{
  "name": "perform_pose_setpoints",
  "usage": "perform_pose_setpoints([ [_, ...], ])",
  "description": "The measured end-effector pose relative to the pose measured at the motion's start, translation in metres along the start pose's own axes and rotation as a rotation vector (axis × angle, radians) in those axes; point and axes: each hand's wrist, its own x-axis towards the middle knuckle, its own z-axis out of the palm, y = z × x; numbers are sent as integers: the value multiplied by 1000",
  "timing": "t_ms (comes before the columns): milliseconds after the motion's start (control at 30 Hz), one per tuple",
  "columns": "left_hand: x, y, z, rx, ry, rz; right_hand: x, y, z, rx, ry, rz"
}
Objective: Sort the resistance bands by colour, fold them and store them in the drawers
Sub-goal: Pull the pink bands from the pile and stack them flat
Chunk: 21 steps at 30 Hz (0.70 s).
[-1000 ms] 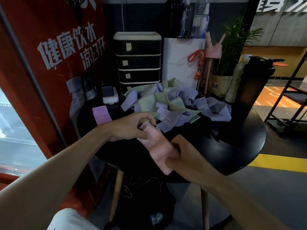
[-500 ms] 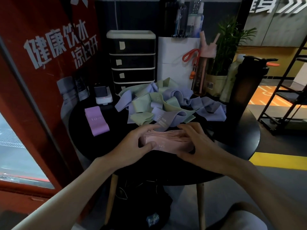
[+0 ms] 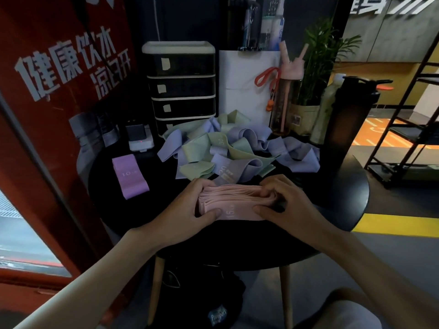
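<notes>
A stack of folded pink bands (image 3: 234, 203), the front one marked 15, lies on the round black table (image 3: 344, 186). My left hand (image 3: 190, 210) grips its left end, thumb in front and fingers behind. My right hand (image 3: 282, 200) grips the right end the same way. Behind the stack sprawls a loose pile of green and lilac bands (image 3: 228, 150). A folded purple band (image 3: 129, 176) marked 10 lies apart at the left. The black drawer unit (image 3: 181, 84) stands at the back with its drawers closed.
A small white device (image 3: 140, 141) sits left of the drawers. A white box (image 3: 244, 91), a pink bottle (image 3: 285, 91), a potted plant (image 3: 313, 74) and a dark shaker (image 3: 351, 119) line the back right. A red panel (image 3: 47, 115) stands close on the left.
A second ago I held one long pink band above the table. It has since been laid on the pink stack, and both hands now clasp the stack's ends.
</notes>
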Motion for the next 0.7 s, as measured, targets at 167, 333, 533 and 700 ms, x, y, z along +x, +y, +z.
perform_pose_setpoints([
  [167,0,-1,0,5,-2,-11,2,4,-1,-37,-42,-16],
  [333,-1,1,-1,28,-1,-19,2,3,-5,-28,-45,14],
  [533,-2,1,-1,51,-5,-17,5,3,-8,-23,-81,-29],
  [700,-2,2,-1,66,-9,-1,5,8,-7,-90,-111,-27],
])
